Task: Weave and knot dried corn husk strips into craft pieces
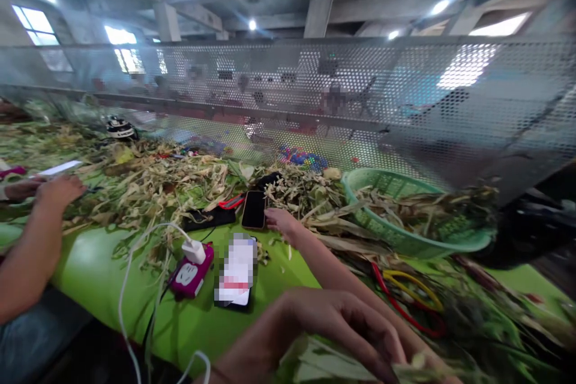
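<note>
My left hand (333, 324) is in the lower middle, its fingers bent down and closed around pale dry corn husk leaves (333, 366); the fingertips are partly hidden. My right forearm crosses behind it from the lower right. My right hand (284, 225) is stretched out, fingers apart, beside the right edge of a dark-screened phone (254, 210), at the front of a heap of dry husk scraps (301, 192). Whether its fingertips touch the phone I cannot tell. A second phone (237, 270) with a lit screen lies nearer on the green table.
A purple power socket (193, 270) with a white plug and cable stands left of the lit phone. A green basket (418, 240) of husks is at right, red and yellow loops (414, 291) below it. Perforated metal screen (288, 84) behind; a co-worker's arm (36, 240) at left.
</note>
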{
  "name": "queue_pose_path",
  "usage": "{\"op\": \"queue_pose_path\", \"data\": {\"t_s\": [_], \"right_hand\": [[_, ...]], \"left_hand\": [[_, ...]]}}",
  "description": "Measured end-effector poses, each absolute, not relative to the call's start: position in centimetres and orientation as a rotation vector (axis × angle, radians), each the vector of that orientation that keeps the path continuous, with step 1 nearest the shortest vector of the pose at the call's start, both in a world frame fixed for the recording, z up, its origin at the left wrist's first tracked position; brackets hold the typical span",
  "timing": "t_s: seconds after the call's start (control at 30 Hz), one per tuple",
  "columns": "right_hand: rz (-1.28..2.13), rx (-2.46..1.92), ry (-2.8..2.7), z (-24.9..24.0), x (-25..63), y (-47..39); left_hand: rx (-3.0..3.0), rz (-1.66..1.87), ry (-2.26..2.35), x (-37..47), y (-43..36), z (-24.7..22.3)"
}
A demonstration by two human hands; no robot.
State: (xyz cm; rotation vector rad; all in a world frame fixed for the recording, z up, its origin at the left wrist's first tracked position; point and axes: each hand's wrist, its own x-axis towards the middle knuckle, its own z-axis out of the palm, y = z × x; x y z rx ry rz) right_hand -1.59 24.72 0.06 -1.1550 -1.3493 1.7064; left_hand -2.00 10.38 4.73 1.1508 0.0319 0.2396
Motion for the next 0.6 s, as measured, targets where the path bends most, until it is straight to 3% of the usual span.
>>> {"op": "queue_pose_path", "data": {"t_s": [0.33, 0.6], "right_hand": [[1.738, -1.172, -1.529, -0.1, -7.5, 27.9], [1.651, -1.005, -1.544, 3.7, 2.0, 24.3]], "left_hand": [[1.062, 0.545, 0.086, -4.6, 11.0, 5.8], [0.864, 0.905, 0.318, -3.8, 11.2, 5.7]]}}
